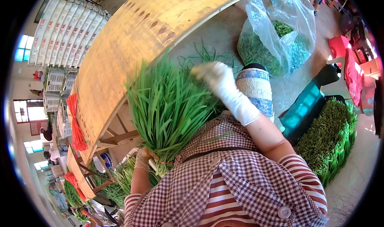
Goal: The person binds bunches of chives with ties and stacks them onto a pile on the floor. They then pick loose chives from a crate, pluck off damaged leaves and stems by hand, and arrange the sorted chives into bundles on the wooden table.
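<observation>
Well beyond the left hand, on its outer side, stand stacked white boxes (66,33) with red lettering. Nearer that hand, a bundle of red ties (76,123) lies over the edge of a wooden table (140,23), whose curved-looking top sweeps past in front of both hands. A second bundle of red ties (75,185) rests on a lower board, farther out from the left hand. Just outside the left wrist, and lower down, are more loose greens (130,173).

The left hand (144,155), gloved, is closed around the stem end of a large bunch of chive-like greens (168,107); a red strand shows at the stems beside it. The bunch sits between the two hands against the checked apron (256,163), its leaf tips fanning away from the left hand towards the table. Beyond those tips, some stray leaves (208,55) lie on the floor.

The right hand (216,78), in a white glove, is raised just beside the upper leaves. Its fingers are blurred, so I cannot tell how far they are open or whether they hold any leaf. Just outside it is a blue-and-white cloth covering (255,87) on the knee. Past that, a clear plastic bag (276,43) contains greens, and a stack of bundled greens (328,143) lies outward from the right forearm.
</observation>
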The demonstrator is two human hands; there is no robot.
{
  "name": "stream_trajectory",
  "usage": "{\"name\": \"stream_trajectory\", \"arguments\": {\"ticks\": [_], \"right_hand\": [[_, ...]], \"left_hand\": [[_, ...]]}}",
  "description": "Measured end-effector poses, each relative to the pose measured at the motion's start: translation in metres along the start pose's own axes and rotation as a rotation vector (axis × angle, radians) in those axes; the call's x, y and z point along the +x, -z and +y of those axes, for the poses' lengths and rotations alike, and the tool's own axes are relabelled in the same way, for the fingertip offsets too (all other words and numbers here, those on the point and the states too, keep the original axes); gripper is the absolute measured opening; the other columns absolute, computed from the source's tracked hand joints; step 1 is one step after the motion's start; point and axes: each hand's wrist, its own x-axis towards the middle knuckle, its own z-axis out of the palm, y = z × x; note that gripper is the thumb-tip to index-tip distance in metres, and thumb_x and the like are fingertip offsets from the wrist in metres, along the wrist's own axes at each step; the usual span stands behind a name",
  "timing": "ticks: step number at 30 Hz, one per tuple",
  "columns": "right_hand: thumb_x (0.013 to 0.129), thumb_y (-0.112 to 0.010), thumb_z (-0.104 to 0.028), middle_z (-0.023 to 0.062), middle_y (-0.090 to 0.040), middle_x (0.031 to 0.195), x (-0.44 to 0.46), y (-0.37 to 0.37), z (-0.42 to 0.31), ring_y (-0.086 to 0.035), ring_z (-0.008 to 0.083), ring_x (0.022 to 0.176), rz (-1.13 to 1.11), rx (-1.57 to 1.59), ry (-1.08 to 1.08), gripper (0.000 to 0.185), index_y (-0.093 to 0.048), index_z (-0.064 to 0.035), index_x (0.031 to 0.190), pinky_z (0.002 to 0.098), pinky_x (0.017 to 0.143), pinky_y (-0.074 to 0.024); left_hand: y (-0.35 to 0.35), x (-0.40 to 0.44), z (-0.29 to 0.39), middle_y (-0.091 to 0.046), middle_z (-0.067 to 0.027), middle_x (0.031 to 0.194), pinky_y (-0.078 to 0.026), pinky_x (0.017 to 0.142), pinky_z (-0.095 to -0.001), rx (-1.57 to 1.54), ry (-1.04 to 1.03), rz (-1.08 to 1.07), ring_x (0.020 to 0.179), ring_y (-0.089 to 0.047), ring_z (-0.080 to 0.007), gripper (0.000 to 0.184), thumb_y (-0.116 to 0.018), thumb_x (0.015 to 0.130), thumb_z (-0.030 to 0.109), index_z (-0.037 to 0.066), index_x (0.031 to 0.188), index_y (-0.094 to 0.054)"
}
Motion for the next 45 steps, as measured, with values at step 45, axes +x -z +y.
{"name": "stream_trajectory", "arguments": {"ticks": [45], "right_hand": [[0.091,-0.063,-0.013,0.0035,-0.070,0.091,0.010,0.062,-0.036,-0.059,0.0113,0.082,0.140,0.285,-0.240,0.013,-0.071,-0.0083,0.100,0.0268,0.079,-0.0482]], "left_hand": [[-0.052,-0.025,0.006,-0.057,-0.0084,0.125,-0.050,0.091,-0.0401,0.013,-0.016,0.052,0.109,-0.057,-0.0228,0.078,-0.083,0.060,-0.008,0.001,0.128,-0.047]]}}
